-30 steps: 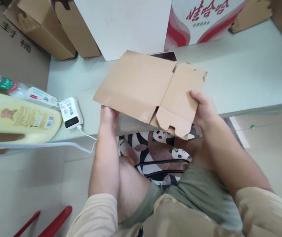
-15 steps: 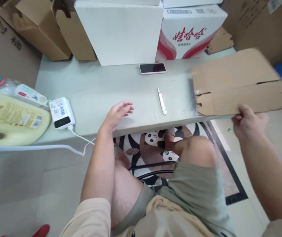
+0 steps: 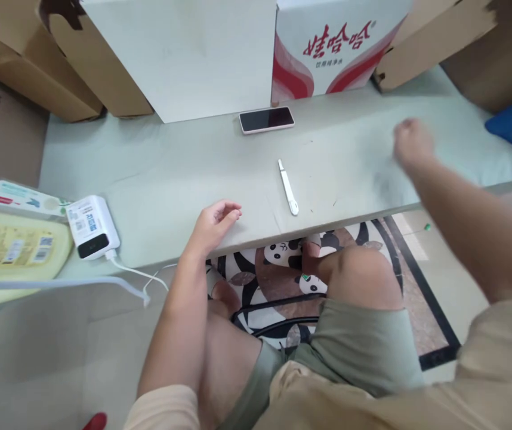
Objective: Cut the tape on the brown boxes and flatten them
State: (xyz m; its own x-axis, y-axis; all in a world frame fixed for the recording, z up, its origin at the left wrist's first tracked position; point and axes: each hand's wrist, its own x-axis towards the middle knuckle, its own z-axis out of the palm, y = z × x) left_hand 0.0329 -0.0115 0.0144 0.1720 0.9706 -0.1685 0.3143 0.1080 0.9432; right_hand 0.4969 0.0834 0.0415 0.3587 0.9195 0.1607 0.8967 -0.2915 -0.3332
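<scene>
On the pale table (image 3: 184, 167), a knife (image 3: 287, 188) is lying right of the left hand (image 3: 215, 226), the nearer one, and pointing away. That hand is resting loosely spread, empty; the right hand (image 3: 413, 143) is looking too blurry to tell.

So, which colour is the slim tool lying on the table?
The slim tool is white, seen best in the head view.

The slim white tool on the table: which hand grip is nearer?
Left. The left-hand grip is left of the slim white tool; the right-hand grip is farther off, to its right.
</scene>
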